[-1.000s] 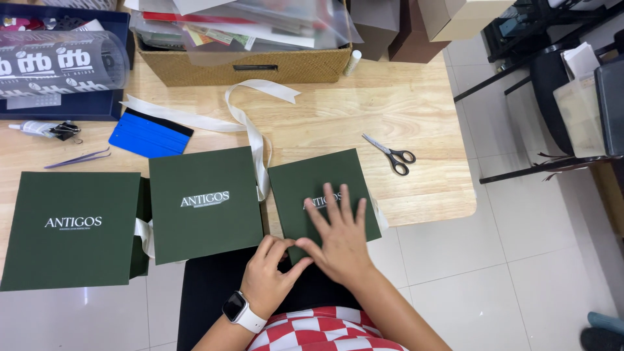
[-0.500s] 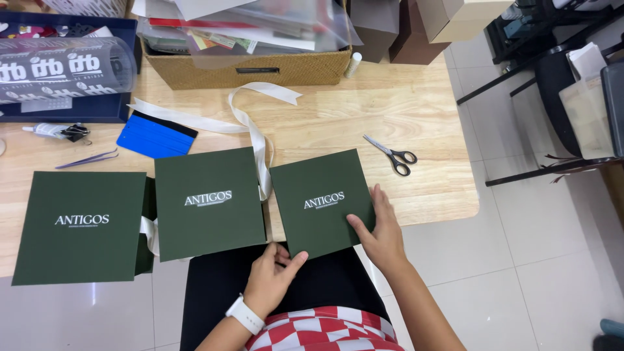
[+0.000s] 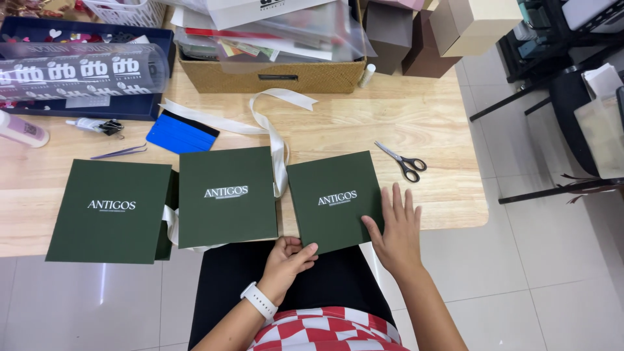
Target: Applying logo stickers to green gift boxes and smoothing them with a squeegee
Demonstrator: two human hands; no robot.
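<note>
While the right-hand dark green square box (image 3: pixel 335 201) lies flat at the lower middle of the frame, overhanging the near edge of the wooden table (image 3: pixel 403 123), it is flanked by both hands. The right hand (image 3: pixel 395 229) is laid open, fingers straight and together, flat against the box's right edge; nothing is pinched. The left hand (image 3: pixel 288 261) is loosely curled beneath the lower edge, its fingertips touching the underside corner; whether anything is gripped cannot be told.

To the left, a second green box (image 3: pixel 227 196) is seen just beside the first, and a third (image 3: pixel 109 211) at the lower left, with a cream ribbon (image 3: pixel 273 130) looped out from between them toward the upper middle. As judged from this, three boxes are laid in a row with lids closed, while the ribbon is left untied.

Scissors (image 3: pixel 404 161) lie to the right of centre, a blue squeegee (image 3: pixel 180 133) at the left, tweezers (image 3: pixel 120 153) beside it, and a woven basket (image 3: pixel 270 77) at the top.
</note>
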